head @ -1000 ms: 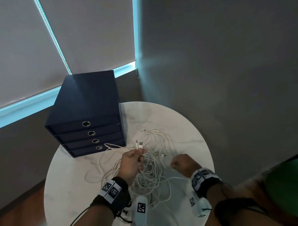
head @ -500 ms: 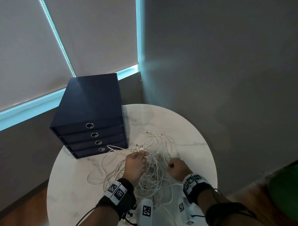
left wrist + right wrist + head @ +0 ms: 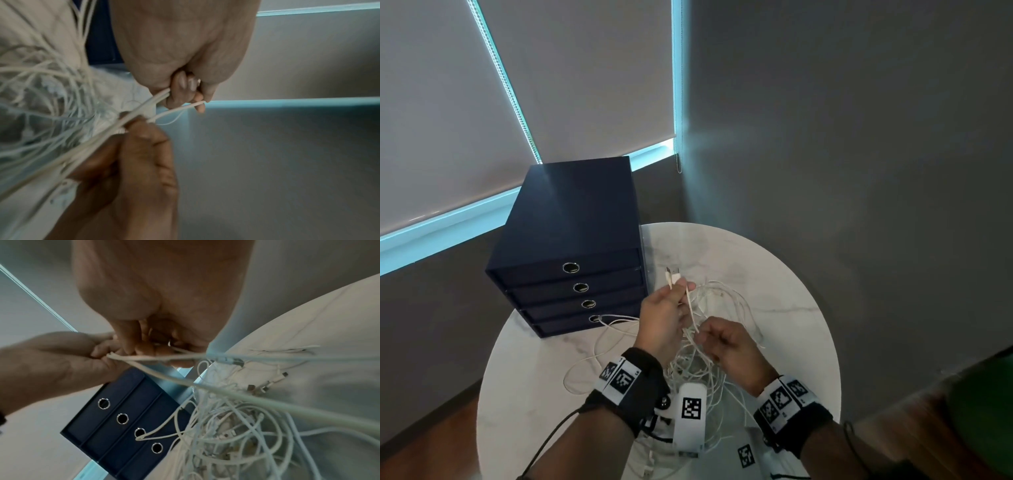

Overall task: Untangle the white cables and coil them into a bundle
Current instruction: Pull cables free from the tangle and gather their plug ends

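Note:
A tangle of white cables [image 3: 705, 371] lies on the round marble table [image 3: 791, 308]. My left hand [image 3: 681, 291] is raised above it and grips two cable ends, a USB plug [image 3: 673, 274] sticking up past the fingers. In the left wrist view the strands [image 3: 144, 105] run from its curled fingers [image 3: 180, 91] down to the heap. Just below and to the right, my right hand [image 3: 702, 337] pinches those strands. In the right wrist view its fingers [image 3: 144, 345] close on the cable [image 3: 164, 359] beside the left hand [image 3: 61, 356]. Loose plugs [image 3: 265, 387] show in the tangle [image 3: 236, 426].
A navy box with four drawers [image 3: 571, 253] stands on the table's far left, and one cable loop [image 3: 606, 320] lies against its lowest drawer. A grey wall rises close behind the table; blinds cover the window on the left. White sensor packs [image 3: 690, 418] hang under both wrists.
My left hand has lifted the cable ends up off the heap. My right hand has moved left to meet it and now pinches the strands just below.

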